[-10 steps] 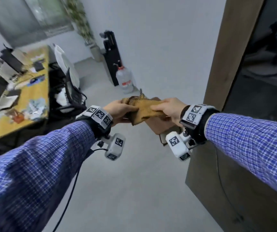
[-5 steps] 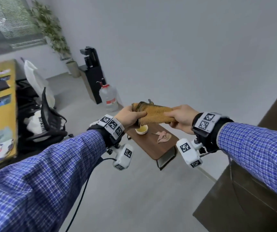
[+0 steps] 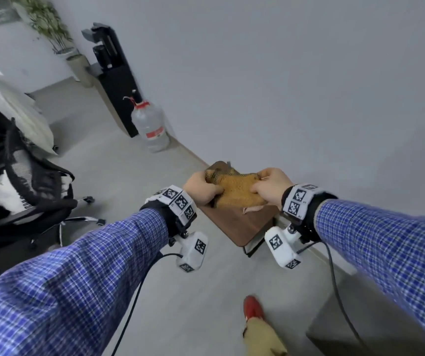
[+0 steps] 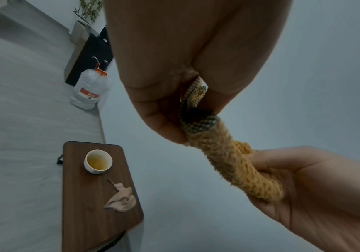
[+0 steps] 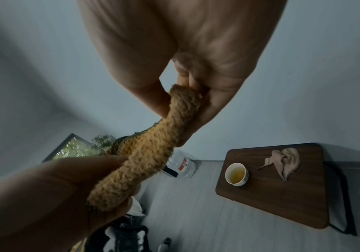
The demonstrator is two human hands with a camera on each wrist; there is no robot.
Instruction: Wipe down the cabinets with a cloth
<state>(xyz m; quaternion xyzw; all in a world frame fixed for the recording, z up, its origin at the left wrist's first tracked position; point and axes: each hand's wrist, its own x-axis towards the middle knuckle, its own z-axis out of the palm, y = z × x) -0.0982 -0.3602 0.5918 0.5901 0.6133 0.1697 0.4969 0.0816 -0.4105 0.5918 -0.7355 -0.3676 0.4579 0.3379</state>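
A folded mustard-yellow cloth (image 3: 237, 192) with a checked edge is stretched between both hands, in the air above a small brown table (image 3: 244, 227). My left hand (image 3: 202, 191) grips its left end; the left wrist view shows the thumb and fingers pinching the checked end (image 4: 196, 119). My right hand (image 3: 270, 187) grips the right end, and in the right wrist view the cloth (image 5: 153, 153) runs from its fingers down to the left hand (image 5: 45, 196). A dark cabinet corner (image 3: 360, 337) shows only at the lower right.
On the low brown table (image 4: 84, 213) stand a white cup of yellow liquid (image 4: 98, 161) and a crumpled beige rag (image 4: 122, 199). A water jug (image 3: 151, 129) and black dispenser (image 3: 113, 80) stand by the wall. An office chair (image 3: 26, 196) is at the left. My red shoe (image 3: 253, 308) is on the floor.
The view has swung left and down, away from the cabinet, which has slid out to the lower right. Both hands keep hold of the cloth, now over the small table.
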